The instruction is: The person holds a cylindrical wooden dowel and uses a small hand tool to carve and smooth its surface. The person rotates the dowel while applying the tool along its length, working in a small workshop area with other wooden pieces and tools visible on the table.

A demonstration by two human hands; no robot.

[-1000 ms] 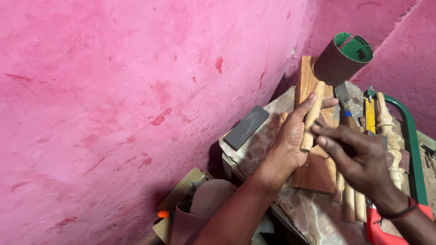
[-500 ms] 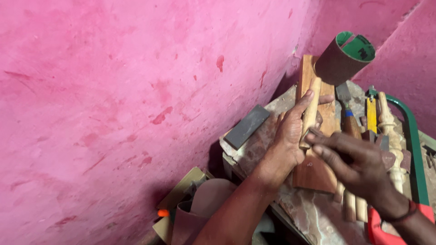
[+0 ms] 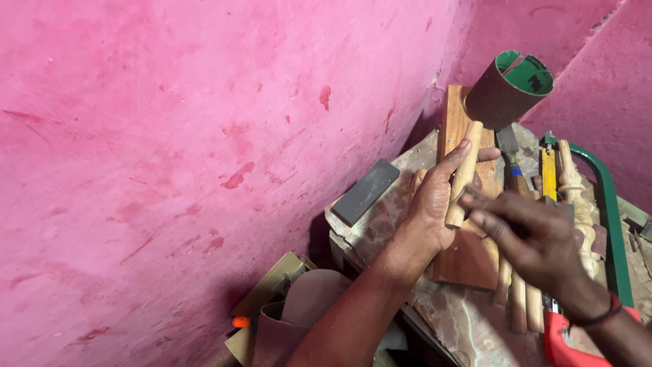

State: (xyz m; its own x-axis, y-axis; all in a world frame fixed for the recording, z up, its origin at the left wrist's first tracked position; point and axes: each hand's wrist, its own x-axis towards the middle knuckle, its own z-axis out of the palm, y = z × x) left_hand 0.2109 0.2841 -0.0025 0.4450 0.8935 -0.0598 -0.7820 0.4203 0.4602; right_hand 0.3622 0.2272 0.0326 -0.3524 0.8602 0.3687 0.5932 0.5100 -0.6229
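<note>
Left hand (image 3: 431, 204) w/ grip clamped round a pale wooden dowel (image 3: 464, 173), centre-right of frame, held upright over the desk (image 3: 380, 224). Right hand (image 3: 533, 234) fingers pinched together at its lower end, holding what, can't tell. Dowel looks smooth; more dowels (image 3: 519, 299) lie at lower right.

The left hand (image 3: 435, 204) grips a short wooden dowel (image 3: 464, 175) upright over a reddish board (image 3: 468, 255) on the counter (image 3: 380, 217). The right hand (image 3: 536, 234) touches the dowel's lower end. A dark sanding sleeve (image 3: 506, 92) stands at the counter's far edge, and a grey sharpening stone (image 3: 365, 192) lies near its left edge beside the pink wall (image 3: 170, 136).
</note>
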